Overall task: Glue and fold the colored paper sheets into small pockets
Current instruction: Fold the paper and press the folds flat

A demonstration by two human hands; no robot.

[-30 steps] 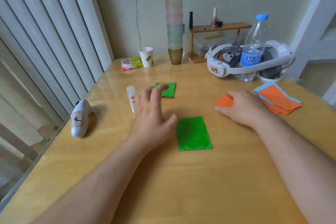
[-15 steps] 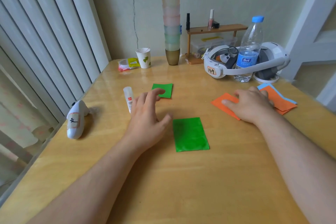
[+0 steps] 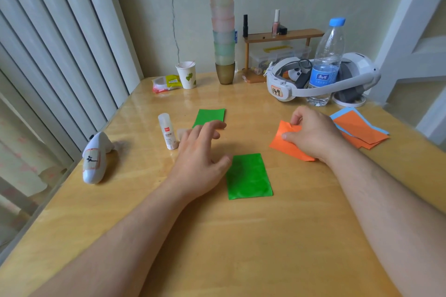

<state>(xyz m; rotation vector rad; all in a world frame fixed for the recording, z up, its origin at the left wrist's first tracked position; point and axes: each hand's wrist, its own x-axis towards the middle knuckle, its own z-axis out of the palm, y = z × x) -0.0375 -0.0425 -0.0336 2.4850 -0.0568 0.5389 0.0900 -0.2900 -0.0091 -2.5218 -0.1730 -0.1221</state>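
Fingers [image 3: 293, 119] of my right hand [image 3: 311, 134] pinch an orange sheet [image 3: 281, 138] toward the right edge of the worktop [image 3: 241, 236]. My left hand [image 3: 198, 152] hovers spread and loose, holding nothing, beside the glue stick [image 3: 167, 131]. One green pocket [image 3: 248, 176] lies mid-worktop, another [image 3: 209, 116] farther back; spare sheets [image 3: 362, 130] at the right edge.

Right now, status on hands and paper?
Left hand open, hovering near glue stick. Right hand pinching orange sheet, corner lifted. Green pocket flat at centre. Nothing blocking.
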